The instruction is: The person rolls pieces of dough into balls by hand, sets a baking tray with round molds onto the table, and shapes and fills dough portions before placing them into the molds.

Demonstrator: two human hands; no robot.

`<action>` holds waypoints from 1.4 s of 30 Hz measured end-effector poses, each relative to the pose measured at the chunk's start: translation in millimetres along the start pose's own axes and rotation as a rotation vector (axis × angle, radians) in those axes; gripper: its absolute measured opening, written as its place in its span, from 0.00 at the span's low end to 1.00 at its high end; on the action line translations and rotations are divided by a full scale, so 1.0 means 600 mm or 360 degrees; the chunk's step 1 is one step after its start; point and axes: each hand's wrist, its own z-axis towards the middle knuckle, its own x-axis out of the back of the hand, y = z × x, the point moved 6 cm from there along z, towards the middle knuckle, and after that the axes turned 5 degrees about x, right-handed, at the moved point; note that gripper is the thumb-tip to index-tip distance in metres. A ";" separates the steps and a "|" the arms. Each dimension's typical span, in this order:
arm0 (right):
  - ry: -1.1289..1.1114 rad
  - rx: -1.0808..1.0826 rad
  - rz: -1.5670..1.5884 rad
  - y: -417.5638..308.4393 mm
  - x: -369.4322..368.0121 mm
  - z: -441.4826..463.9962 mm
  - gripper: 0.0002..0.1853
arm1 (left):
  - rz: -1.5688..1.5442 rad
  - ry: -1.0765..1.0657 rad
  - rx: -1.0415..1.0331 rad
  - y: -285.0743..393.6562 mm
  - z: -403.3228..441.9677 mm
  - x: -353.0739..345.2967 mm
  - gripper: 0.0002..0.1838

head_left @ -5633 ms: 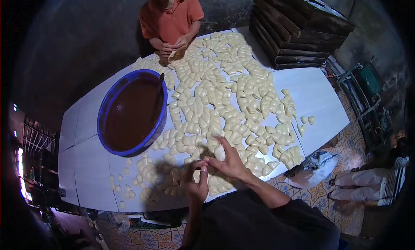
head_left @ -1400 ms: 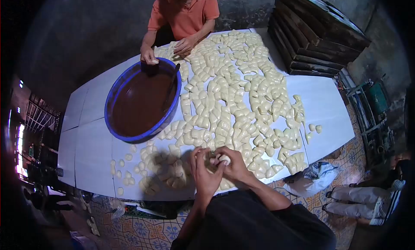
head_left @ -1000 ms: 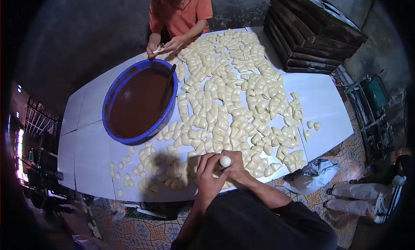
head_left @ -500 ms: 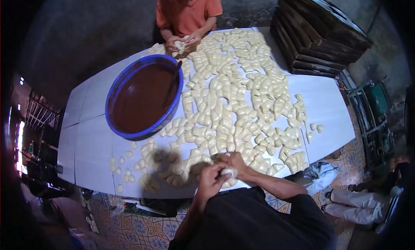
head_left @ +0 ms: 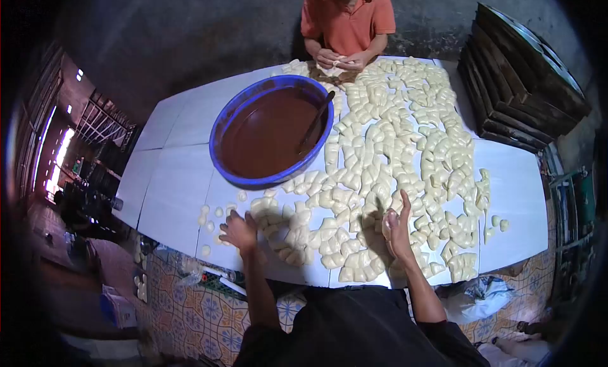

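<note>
My left hand (head_left: 239, 232) is over the left front of the table, fingers apart, beside several small loose dough balls (head_left: 204, 215). Whether its fingertips touch one is hidden. Over the front middle, my right hand (head_left: 398, 231) is open, with its palm turned left and a finger pointing up. A pale patch shows at its palm; I cannot tell if it is dough on the hand or behind it. Beneath and beyond it, rows of glossy, cream-coloured dough pieces (head_left: 373, 164) cover much of the table. Some lie pressed against each other.
A blue basin (head_left: 218, 158) of brown filling (head_left: 266, 135) stands left of the dough, a dark-handled utensil (head_left: 318, 120) in it. Across the table (head_left: 180, 170), a person in an orange shirt (head_left: 348, 25) handles pale dough. Dark trays (head_left: 513, 88) are stacked at the right.
My hands were together around a dough piece at the front edge. They have separated, the left reaching toward the small balls and the right opening. The view has shifted left.
</note>
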 end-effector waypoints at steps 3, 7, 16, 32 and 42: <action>0.0172 0.0023 -0.0131 0.014 0.027 -0.001 0.37 | -0.0228 0.0274 -0.0313 0.034 -0.049 -0.029 0.30; 0.0381 -0.0008 0.0112 0.017 0.014 0.002 0.37 | -0.0880 0.0552 -0.0855 0.119 -0.087 -0.025 0.27; 0.0189 -0.0402 0.1269 0.020 -0.049 -0.004 0.36 | -0.1504 -0.0539 -0.1829 0.292 -0.407 0.072 0.21; 0.0126 0.0061 -0.0459 -0.023 0.007 -0.024 0.29 | -0.1986 -0.0433 -0.0716 0.238 -0.344 0.046 0.03; -0.0156 0.0121 -0.0452 -0.047 -0.031 -0.035 0.13 | -0.2323 -0.1558 -0.0682 0.250 -0.367 -0.026 0.09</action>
